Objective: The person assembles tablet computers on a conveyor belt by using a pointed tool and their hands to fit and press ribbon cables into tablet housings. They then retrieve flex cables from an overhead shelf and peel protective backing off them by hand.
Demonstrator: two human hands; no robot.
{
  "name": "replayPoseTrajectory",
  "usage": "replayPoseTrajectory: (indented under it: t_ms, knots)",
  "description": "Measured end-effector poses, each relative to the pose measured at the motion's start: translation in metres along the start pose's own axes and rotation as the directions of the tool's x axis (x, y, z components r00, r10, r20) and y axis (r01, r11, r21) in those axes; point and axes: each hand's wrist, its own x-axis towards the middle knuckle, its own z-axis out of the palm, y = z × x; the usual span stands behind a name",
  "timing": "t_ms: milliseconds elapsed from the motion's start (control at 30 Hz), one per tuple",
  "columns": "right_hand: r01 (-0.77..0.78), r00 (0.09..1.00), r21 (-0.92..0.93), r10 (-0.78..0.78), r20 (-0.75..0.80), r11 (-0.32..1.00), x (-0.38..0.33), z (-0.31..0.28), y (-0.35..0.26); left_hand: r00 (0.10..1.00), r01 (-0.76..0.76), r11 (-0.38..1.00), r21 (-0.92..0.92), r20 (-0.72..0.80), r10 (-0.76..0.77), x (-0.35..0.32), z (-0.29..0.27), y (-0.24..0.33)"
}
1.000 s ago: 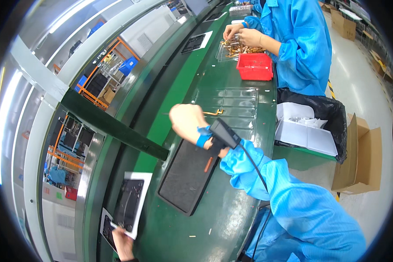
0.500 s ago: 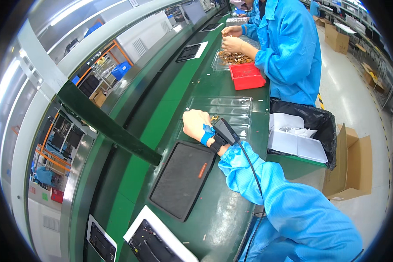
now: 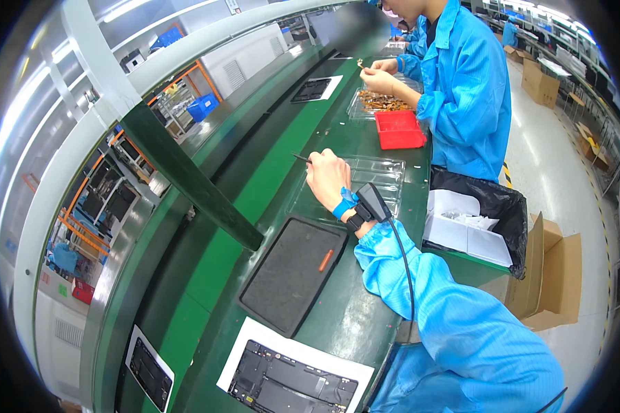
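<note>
Progress, as I judge it: my right hand point(image 3: 327, 180), fingers clamped on thin tweezers point(image 3: 301, 158), above an apparently empty clear tray point(image 3: 375, 175); dark foam pad point(image 3: 293, 272) bears one orange piece point(image 3: 325, 260); left hand unseen.

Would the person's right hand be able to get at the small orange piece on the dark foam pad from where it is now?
Probably yes. The right hand rests over the clear tray, gripping a thin tool. The orange piece lies uncovered on the dark foam pad just below, with nothing between them.
</note>
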Motion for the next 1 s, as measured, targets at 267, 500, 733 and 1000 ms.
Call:
replayPoseTrajectory:
  t_ms: [267, 500, 733, 1000]
  knots:
    - [0.113, 0.991, 0.186, -0.098, -0.086, 0.976, -0.005, -0.003, -0.013, 0.417, 0.165, 0.043, 0.985, -0.109, 0.902, 0.014, -0.066, 0.122]
    - [0.082, 0.985, 0.306, -0.029, -0.172, 0.949, -0.005, -0.002, -0.022, 0.353, 0.277, -0.087, 0.957, -0.017, 0.936, 0.057, -0.120, 0.151]
    - [0.203, 0.972, 0.343, -0.145, -0.187, 0.917, -0.008, -0.002, -0.023, 0.374, 0.281, -0.183, 0.942, 0.068, 0.925, 0.058, -0.119, 0.149]
    - [0.195, 0.976, 0.361, -0.144, -0.165, 0.912, -0.009, 0.000, -0.030, 0.380, 0.287, -0.212, 0.934, 0.093, 0.920, 0.058, -0.120, 0.148]
